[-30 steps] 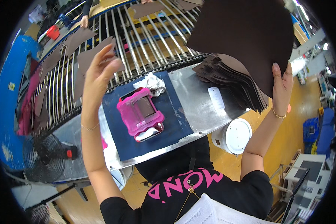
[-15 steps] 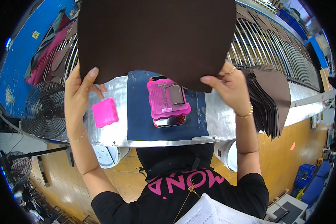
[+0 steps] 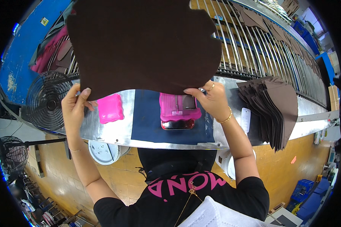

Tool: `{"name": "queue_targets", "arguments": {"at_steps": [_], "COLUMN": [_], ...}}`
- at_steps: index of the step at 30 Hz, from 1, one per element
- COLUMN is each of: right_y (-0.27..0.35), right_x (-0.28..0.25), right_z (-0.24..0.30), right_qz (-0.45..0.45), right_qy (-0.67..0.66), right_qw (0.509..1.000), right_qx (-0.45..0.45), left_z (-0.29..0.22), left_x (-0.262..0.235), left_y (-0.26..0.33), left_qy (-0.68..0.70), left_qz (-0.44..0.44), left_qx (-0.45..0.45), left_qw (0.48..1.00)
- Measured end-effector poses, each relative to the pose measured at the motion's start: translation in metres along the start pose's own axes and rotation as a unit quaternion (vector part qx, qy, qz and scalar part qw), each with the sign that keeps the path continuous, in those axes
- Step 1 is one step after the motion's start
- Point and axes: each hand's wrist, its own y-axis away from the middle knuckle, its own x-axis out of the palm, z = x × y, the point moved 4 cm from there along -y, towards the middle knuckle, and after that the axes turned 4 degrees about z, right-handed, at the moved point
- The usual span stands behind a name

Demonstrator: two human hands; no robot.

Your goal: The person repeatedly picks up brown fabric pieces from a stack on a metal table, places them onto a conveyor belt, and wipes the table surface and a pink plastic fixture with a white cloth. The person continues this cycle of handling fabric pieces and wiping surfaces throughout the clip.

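A large dark brown sheet of cut material, perhaps leather or fabric, hangs raised in front of me with curved, notched edges. My left hand pinches its lower left corner between thumb and fingers. At the lower right edge, my right hand grips it the same way. Partly hidden below the sheet is a pink translucent box with a dark piece inside, standing on a dark blue mat. A bright pink scalloped lid lies on the metal table near my left hand.
A fanned stack of brown cut pieces lies at the right, beside a white tag. Behind the table runs a rack of metal bars carrying more pieces. A black round fan stands at left; a white bucket is below the table edge.
The sheet has shifted left and turned, so its notched right side now shows. My right hand has moved left and lower with it, revealing the white tag; my left hand has dropped slightly.
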Motion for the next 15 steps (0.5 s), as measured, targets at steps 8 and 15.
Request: {"name": "queue_targets", "arguments": {"at_steps": [8, 15], "right_y": [0.057, 0.148], "right_x": [-0.045, -0.086], "right_z": [-0.035, -0.082], "right_qz": [-0.051, -0.155], "right_qy": [0.091, 0.016], "right_qw": [0.994, 0.964], "right_qx": [0.043, 0.218], "left_z": [0.004, -0.035], "left_x": [0.08, 0.159], "left_y": [-0.008, -0.026], "left_qy": [-0.045, -0.175], "left_qz": [0.166, 0.254], "left_qx": [-0.008, 0.244], "left_qw": [0.985, 0.919]}}
